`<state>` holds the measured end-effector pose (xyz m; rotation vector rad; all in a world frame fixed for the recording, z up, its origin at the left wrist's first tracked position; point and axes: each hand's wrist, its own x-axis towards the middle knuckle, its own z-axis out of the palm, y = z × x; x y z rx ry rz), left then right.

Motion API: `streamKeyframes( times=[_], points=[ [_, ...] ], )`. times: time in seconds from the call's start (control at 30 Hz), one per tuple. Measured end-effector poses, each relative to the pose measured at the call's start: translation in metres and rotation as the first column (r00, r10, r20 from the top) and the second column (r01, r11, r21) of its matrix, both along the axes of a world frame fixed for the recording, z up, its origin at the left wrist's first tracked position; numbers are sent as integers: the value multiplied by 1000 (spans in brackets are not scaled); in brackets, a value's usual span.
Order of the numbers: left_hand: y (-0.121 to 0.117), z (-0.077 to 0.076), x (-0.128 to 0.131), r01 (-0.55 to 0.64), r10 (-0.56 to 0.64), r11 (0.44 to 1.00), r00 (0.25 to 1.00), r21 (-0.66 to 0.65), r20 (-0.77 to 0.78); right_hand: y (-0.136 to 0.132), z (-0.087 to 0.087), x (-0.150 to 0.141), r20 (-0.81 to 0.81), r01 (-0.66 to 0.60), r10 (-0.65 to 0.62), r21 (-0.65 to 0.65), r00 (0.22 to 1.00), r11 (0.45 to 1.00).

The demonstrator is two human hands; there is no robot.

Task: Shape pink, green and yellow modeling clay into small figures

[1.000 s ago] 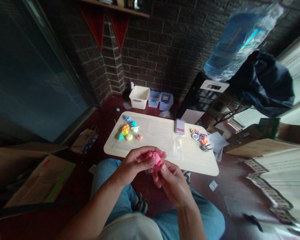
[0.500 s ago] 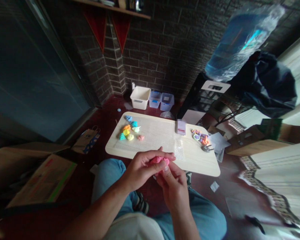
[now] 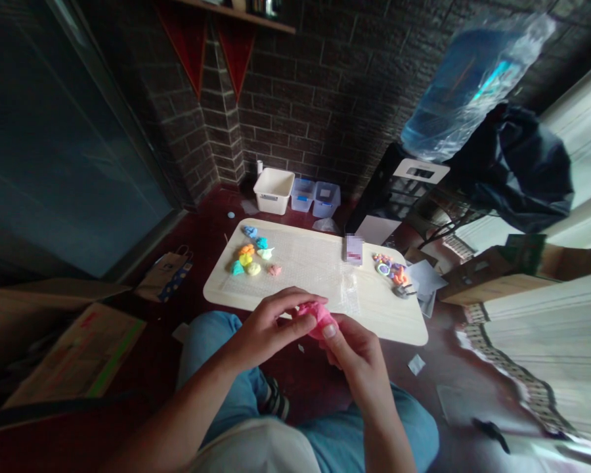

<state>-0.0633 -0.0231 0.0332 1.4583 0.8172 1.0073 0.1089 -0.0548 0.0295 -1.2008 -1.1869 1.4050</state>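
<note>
A lump of pink clay [image 3: 316, 315] is pinched between both my hands, just above the near edge of the pale wooden board [image 3: 374, 309]. My left hand [image 3: 266, 328] grips it from the left with thumb and fingers closed on it. From below and the right, my right hand [image 3: 357, 351] holds it with the thumb pressed on the clay. Several small clay pieces [image 3: 252, 257] in orange, yellow, teal and blue lie on the board's far left. A clear gridded mat [image 3: 305, 266] covers the board's middle.
Small colourful tools [image 3: 393, 271] and a little card [image 3: 354, 249] lie on the board's right. White and clear bins [image 3: 295, 192] stand by the brick wall. Cardboard boxes [image 3: 79, 355] lie left, a paper bag [image 3: 170, 270] beside them, a water dispenser [image 3: 414, 177] at right.
Both hands kept working the pink clay, which now bulges out between my thumbs; the hands shifted slightly and the view drifted a little.
</note>
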Motion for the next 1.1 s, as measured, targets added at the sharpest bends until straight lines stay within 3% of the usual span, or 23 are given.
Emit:
streamKeyframes(
  times=[0.1, 0.17, 0.27, 0.43, 0.7, 0.8, 0.93, 1.03, 1.1],
  points=[
    [2, 1, -2, -11, 13, 1000, 996, 26, -92, 1, 3, -1, 3, 32, -32, 18, 999, 999],
    [3, 1, -2, -16, 17, 1000, 997, 16, -75, 1, 4, -1, -10, 30, -30, 39, 1000, 999],
    [2, -2, 1, -47, 46, 999, 998, -4, -38, 0, 6, 0, 124, -14, -3, 135, 992, 991],
    [-2, -10, 13, -146, 150, 988, 986, 56, -73, -3, 10, 3, 441, -60, -117, 366, 890, 929],
    [-1, -5, 17, -159, 177, 959, 982, 234, -59, -6, 7, 0, 494, -87, -214, 519, 843, 851],
    [0, -6, 18, -155, 178, 957, 981, 245, -78, -4, 4, 1, 465, -49, -218, 495, 858, 867],
    [2, -12, 22, -204, 205, 976, 979, 79, -11, 5, -1, 3, 276, 30, -123, 319, 953, 947],
    [6, -15, 24, -242, 242, 970, 970, -1, 16, 13, -6, 3, 80, -8, -8, 201, 997, 980],
    [9, -15, 24, -258, 258, 966, 966, -1, 7, 16, -11, 0, 47, -41, 34, 171, 998, 984]
  ],
)
